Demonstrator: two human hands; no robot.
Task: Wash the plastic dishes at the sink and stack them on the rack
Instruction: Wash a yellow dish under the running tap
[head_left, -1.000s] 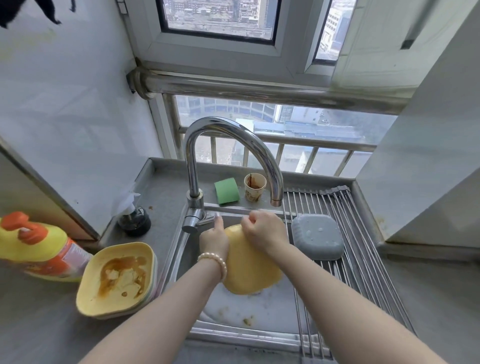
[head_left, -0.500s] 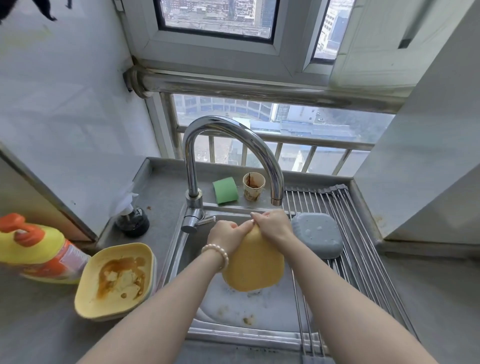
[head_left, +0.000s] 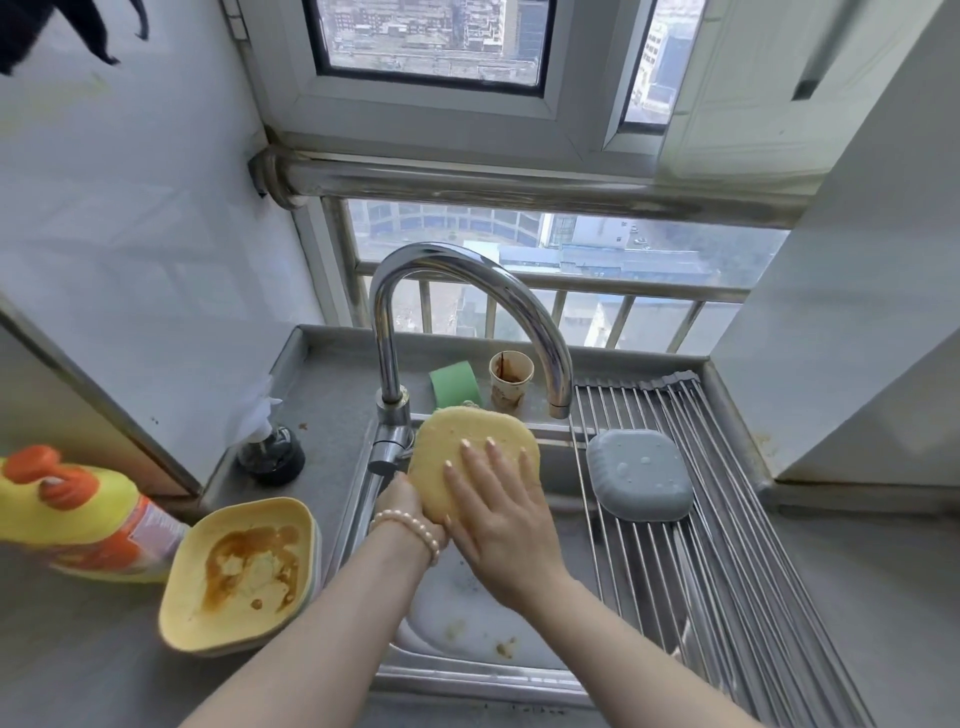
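Observation:
A yellow plastic dish (head_left: 462, 436) is held upright over the sink (head_left: 467, 618), its underside facing me. My left hand (head_left: 408, 506), with a pearl bracelet at the wrist, grips the dish's lower left edge. My right hand (head_left: 501, 512) lies flat against the dish's underside with its fingers spread. A grey-blue dish (head_left: 641, 475) rests upside down on the wire rack (head_left: 727, 545) to the right of the sink. A dirty yellow dish (head_left: 241, 569) with brown sauce sits on top of a stack on the counter at left.
The curved faucet (head_left: 467, 291) arches over the sink, with its spout just right of the held dish. Behind the sink are a green sponge (head_left: 456, 383) and a stained paper cup (head_left: 510, 378). A yellow detergent bottle (head_left: 78, 517) and a dark pump dispenser (head_left: 270, 452) stand at left.
The yellow dish has been raised and turned toward the faucet base. My right hand moved from its top edge to lie flat on its underside; my left hand now grips its lower edge.

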